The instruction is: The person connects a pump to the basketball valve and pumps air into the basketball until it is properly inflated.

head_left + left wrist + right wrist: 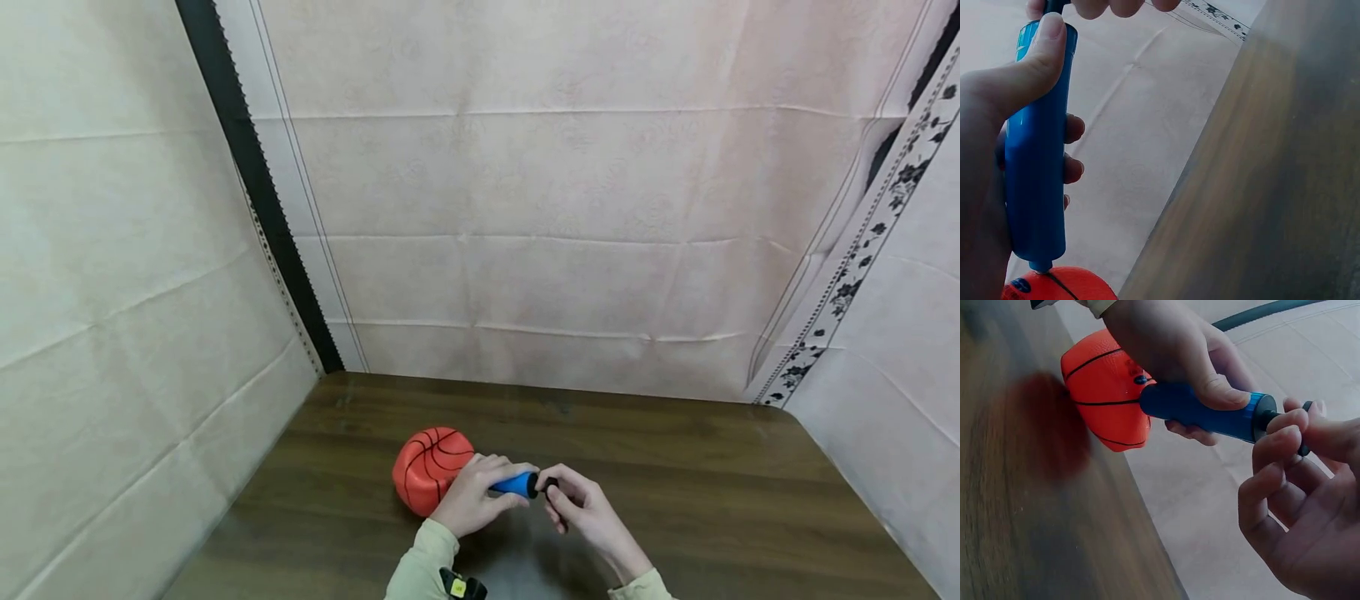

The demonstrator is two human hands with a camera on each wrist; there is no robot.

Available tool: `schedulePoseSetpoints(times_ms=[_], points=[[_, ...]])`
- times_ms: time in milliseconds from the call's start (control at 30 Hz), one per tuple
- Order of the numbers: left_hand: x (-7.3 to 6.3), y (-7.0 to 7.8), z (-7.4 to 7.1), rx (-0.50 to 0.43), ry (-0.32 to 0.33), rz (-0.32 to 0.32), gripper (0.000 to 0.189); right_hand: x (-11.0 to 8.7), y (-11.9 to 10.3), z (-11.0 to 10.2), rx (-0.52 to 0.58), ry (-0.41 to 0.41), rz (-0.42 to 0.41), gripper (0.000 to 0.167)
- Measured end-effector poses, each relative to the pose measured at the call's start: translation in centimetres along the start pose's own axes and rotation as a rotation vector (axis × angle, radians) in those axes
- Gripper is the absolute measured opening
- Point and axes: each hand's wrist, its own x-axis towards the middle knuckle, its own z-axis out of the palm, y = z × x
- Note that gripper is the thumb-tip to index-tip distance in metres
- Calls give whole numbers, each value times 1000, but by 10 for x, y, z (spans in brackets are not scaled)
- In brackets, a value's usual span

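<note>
Blue pump set against the ball, sides not yet round

The work looks to be midway. The smooth blue plastic cylinder of a hand pump (1038,181) has its narrow end meeting the orange-red ball with black seam lines (431,471); whether a needle sits inside the ball is hidden. The ball shows flat, angular sides, so I judge it short of firm, with more air left to put in. A short stretch of black plunger rod (1266,419) shows, so the plunger seems mostly pushed home.

The left hand (480,492) curls its fingers right round the pump barrel, its thumb lying along the side toward the rod end. The right hand (1310,519) pinches the small black handle (1304,449) between thumb and fingertips, its other fingers loosely bent.

Relative to the left hand's grip, the ball lies just beyond the little-finger side, touching the pump's narrow end, over the brown wood-grain table top (315,525). The handle lies past the thumb side, just beside the barrel's wide end, between the right hand's fingers.
</note>
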Motion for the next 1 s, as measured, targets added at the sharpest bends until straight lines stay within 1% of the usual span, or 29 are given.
schedulePoseSetpoints(times_ms=[67,133,233,367,467,567,733,867,933,1000], points=[[0,-2,0,6,12,18,43,0,0,1,-17,2,17,15],[-1,-4,-2,10,11,27,42,-1,-1,0,-38,-8,56,16],[-3,-5,-4,13,-10,37,40,-4,-6,-3,-72,-24,174,21],[-4,-6,-4,17,-25,55,40,-7,-12,-8,-84,-51,276,25],[-3,-7,-4,12,-26,72,42,-8,-13,-10,-72,-74,266,25],[-2,-9,-4,15,-26,75,44,-9,-16,-13,-59,-80,240,24],[-2,-11,-9,39,-6,49,46,-14,-23,-22,-37,-68,201,23],[-3,-12,-12,56,7,15,42,-19,-30,-30,-70,-68,134,20],[-4,-13,-12,65,14,14,40,-21,-32,-33,-102,-69,103,19],[-5,-14,-12,70,23,18,40,-23,-34,-35,-128,-73,88,19]])
